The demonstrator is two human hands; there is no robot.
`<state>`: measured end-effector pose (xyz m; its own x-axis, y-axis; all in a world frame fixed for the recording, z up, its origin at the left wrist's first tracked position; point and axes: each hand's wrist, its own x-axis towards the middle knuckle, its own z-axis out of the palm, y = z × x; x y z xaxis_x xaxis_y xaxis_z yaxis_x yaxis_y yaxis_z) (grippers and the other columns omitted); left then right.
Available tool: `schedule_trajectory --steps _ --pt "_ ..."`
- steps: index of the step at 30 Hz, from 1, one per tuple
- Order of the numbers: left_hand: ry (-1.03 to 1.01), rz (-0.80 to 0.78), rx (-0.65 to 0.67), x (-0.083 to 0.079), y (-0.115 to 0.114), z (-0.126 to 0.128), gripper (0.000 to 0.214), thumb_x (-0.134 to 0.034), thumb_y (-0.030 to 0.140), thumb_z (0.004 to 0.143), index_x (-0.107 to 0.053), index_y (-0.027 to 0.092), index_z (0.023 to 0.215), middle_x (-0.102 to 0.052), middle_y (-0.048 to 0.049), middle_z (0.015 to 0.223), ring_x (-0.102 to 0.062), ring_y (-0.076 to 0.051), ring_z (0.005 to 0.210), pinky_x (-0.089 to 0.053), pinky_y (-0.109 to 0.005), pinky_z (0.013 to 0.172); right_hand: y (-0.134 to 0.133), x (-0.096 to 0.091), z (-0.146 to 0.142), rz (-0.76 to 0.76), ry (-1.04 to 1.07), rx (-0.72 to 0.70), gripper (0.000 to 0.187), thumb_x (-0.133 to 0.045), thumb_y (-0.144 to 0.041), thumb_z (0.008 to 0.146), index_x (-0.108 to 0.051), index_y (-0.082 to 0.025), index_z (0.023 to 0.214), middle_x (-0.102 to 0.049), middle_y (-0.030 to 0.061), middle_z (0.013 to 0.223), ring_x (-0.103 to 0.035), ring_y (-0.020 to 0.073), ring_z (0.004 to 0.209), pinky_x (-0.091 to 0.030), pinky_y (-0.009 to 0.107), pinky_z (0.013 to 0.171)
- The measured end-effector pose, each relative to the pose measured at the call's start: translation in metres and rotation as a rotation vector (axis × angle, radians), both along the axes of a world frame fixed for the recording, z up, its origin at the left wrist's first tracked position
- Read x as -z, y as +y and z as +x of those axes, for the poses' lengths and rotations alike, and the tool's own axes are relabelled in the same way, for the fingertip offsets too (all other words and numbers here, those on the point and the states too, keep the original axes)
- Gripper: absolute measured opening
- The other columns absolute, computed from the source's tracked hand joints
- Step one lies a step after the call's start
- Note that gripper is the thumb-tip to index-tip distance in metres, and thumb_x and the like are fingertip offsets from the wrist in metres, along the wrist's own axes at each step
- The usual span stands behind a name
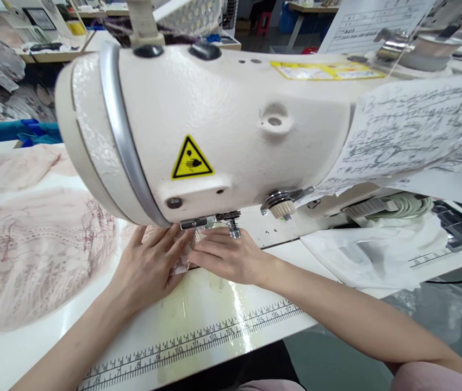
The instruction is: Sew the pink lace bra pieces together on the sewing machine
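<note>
A cream sewing machine head (214,125) fills the upper middle of the head view, with a yellow warning sticker (192,158) on its front. Under its needle end lies a small piece of pale pink lace fabric (182,263). My left hand (147,266) rests flat on that piece with its fingers stretched toward the presser foot (198,222). My right hand (226,255) lies beside it, fingers extended and pressed on the same fabric just below the needle bar (234,228). The fingertips of both hands meet under the machine, where the fabric is mostly hidden.
A heap of pink lace (31,250) lies at the left on the white table (214,315), whose front edge carries a printed ruler (198,339). White plastic bags (369,255) and a printed paper sheet (418,136) sit at the right. Other work tables stand behind.
</note>
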<state>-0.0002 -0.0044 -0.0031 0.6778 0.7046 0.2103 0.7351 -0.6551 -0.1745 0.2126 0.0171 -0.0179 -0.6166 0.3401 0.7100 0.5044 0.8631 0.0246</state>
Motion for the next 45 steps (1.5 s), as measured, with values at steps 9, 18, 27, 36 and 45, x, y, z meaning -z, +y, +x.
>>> schedule_trajectory --steps 9,18,27,36,45 --pt "0.012 0.019 -0.022 -0.003 -0.002 0.004 0.05 -0.041 0.038 0.092 -0.051 0.019 0.137 -0.066 -0.0153 0.123 -0.062 -0.032 0.106 -0.041 -0.054 0.092 0.003 -0.006 0.004 0.051 -0.084 0.122 0.02 -0.055 -0.009 0.088 -0.064 -0.022 0.077 -0.067 -0.0095 0.073 -0.055 0.0067 0.065 -0.029 0.026 0.054" --pt "-0.031 0.023 -0.008 -0.004 -0.002 0.006 0.044 -0.045 0.039 0.09 -0.06 0.019 0.127 -0.066 -0.0142 0.123 -0.064 -0.033 0.103 -0.044 -0.055 0.09 0.006 -0.004 0.007 -0.006 -0.155 0.157 0.019 -0.05 -0.009 0.092 -0.064 -0.021 0.089 -0.069 -0.0074 0.088 -0.053 0.0042 0.064 -0.028 0.026 0.053" --pt "-0.23 0.1 0.216 -0.002 0.001 -0.004 0.027 -0.049 0.015 0.09 -0.064 0.017 0.111 -0.07 -0.005 0.119 -0.064 -0.02 0.113 -0.043 -0.041 0.109 0.005 -0.005 0.004 0.042 -0.132 0.045 0.022 -0.051 -0.004 0.088 -0.064 -0.021 0.084 -0.068 -0.0086 0.078 -0.052 0.0055 0.061 -0.038 0.023 0.054" --pt "-0.247 0.093 0.2 -0.005 0.006 -0.009 0.019 -0.052 0.014 0.088 -0.065 0.017 0.1 -0.072 -0.0052 0.114 -0.068 -0.021 0.106 -0.047 -0.041 0.104 0.002 0.002 -0.001 -0.066 -0.121 -0.074 0.02 -0.051 -0.008 0.093 -0.067 -0.019 0.091 -0.071 -0.0048 0.084 -0.065 0.0076 0.08 -0.054 0.027 0.088" --pt "-0.196 0.124 0.173 -0.007 0.008 -0.007 0.019 -0.048 0.015 0.091 -0.063 0.016 0.103 -0.072 -0.0061 0.114 -0.07 -0.02 0.098 -0.051 -0.039 0.094 0.005 0.003 -0.003 -0.098 -0.143 -0.05 0.02 -0.049 -0.011 0.095 -0.067 -0.019 0.092 -0.072 -0.0038 0.085 -0.065 0.0076 0.078 -0.052 0.023 0.08"
